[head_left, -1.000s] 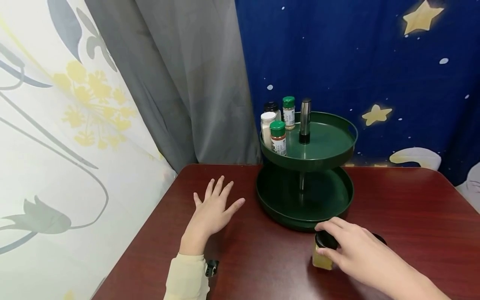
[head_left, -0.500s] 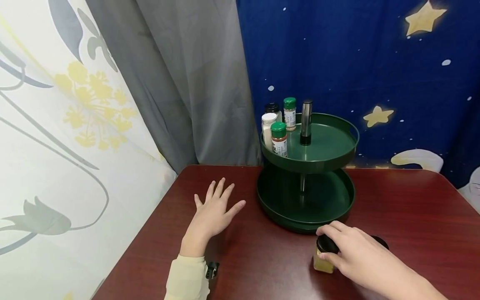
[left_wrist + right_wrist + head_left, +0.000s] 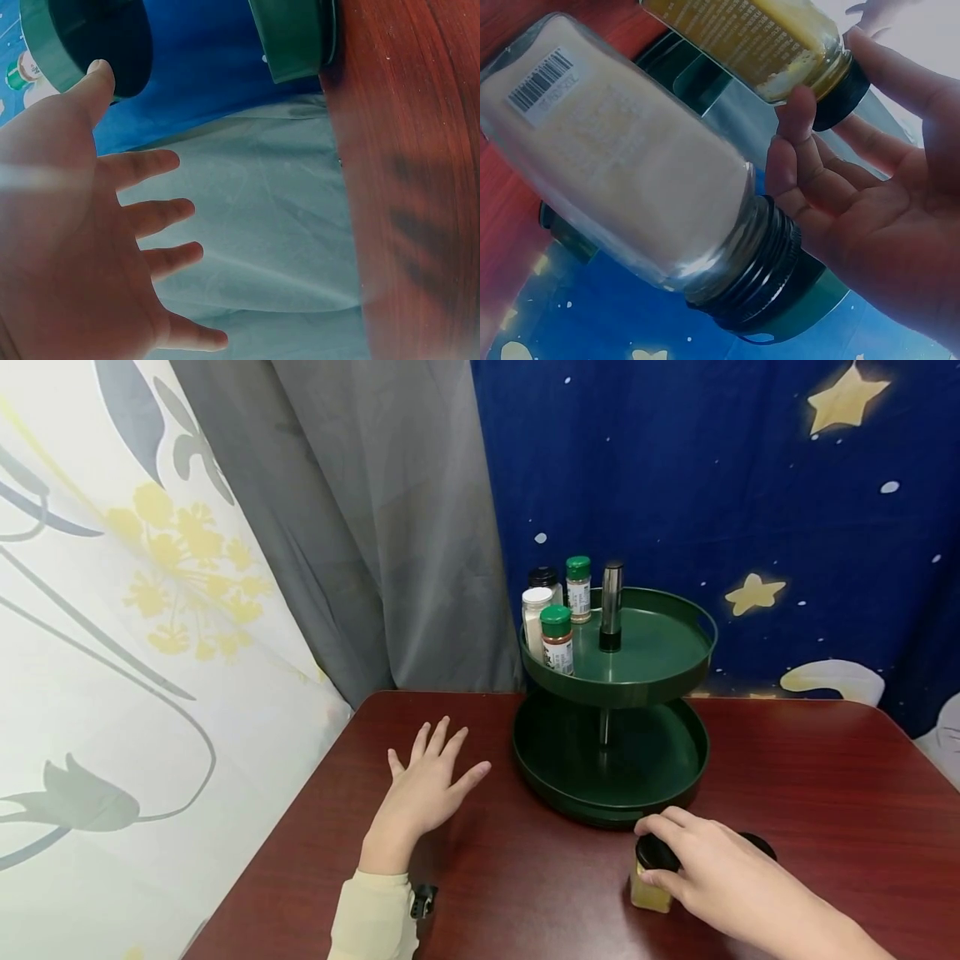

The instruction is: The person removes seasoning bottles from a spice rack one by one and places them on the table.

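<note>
My right hand [image 3: 716, 868] grips a small glass jar of yellow powder [image 3: 651, 893] around its black lid, in front of the two-tier green turntable [image 3: 663, 647]. In the right wrist view, thumb and fingers close around the neck and lid of this yellow jar [image 3: 742, 45]. Nearer that camera stands a larger glass jar of pale powder [image 3: 630, 157] with a black lid and a barcode label. The head view shows only that jar's black lid [image 3: 761, 845] behind my right hand. Over the table's left side, my left hand [image 3: 423, 793] spreads its fingers and holds nothing.
On the turntable's upper tier, several seasoning bottles cluster at left, including a green-capped one [image 3: 557, 639] and a white-capped one [image 3: 535, 618]. A metal post [image 3: 612, 606] rises from its centre. Grey and blue curtains [image 3: 420, 527] hang behind the reddish-brown table [image 3: 510, 893].
The yellow jar and my right hand have shifted very slightly toward me. My left hand stays where it was, and the turntable's bottles have not moved.
</note>
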Motion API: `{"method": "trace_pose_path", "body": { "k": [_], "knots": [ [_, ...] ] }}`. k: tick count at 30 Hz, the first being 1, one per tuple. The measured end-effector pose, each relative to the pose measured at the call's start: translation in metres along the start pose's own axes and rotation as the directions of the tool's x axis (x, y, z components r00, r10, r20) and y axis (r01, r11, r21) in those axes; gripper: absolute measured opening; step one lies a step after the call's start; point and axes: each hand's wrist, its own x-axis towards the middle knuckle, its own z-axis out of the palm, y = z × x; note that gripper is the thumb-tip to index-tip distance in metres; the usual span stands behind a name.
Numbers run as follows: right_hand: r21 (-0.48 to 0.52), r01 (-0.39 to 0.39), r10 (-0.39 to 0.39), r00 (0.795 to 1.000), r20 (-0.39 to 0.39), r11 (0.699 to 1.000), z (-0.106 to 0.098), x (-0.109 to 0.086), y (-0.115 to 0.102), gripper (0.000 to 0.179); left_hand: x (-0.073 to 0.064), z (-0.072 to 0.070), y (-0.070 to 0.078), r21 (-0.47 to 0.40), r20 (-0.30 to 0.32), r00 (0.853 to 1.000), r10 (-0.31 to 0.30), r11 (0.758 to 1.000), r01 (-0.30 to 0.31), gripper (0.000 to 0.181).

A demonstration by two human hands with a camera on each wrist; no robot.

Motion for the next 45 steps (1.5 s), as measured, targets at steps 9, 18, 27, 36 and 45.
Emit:
{"method": "trace_pose_path", "body": {
  "k": [9,18,27,36,45],
  "knots": [
    [0.013,-0.030,0.030,0.999,0.018,0.999,0.000,0.002,0.001,0.042,-0.003,-0.001,0.000,-0.005,0.009,1.000,-0.008,1.000,0.008,0.079],
    [0.003,-0.018,0.018,1.000,-0.017,1.000,0.000,0.007,0.000,0.040,-0.004,0.001,-0.001,-0.008,0.004,1.000,-0.008,1.000,0.008,0.078],
    [0.016,-0.038,0.038,0.999,-0.032,0.999,0.001,0.011,-0.003,0.038,-0.004,0.000,0.000,-0.014,-0.001,1.000,-0.005,1.000,0.005,0.080],
    [-0.034,-0.042,0.042,0.999,-0.017,0.999,-0.005,0.009,-0.006,0.049,-0.005,-0.002,0.000,-0.010,0.001,1.000,-0.010,1.000,0.010,0.080],
    [-0.167,0.006,-0.024,0.994,-0.105,0.986,-0.031,0.003,-0.015,0.050,-0.005,0.000,-0.001,-0.007,-0.004,1.000,-0.005,1.000,0.005,0.080]
  ]
}}
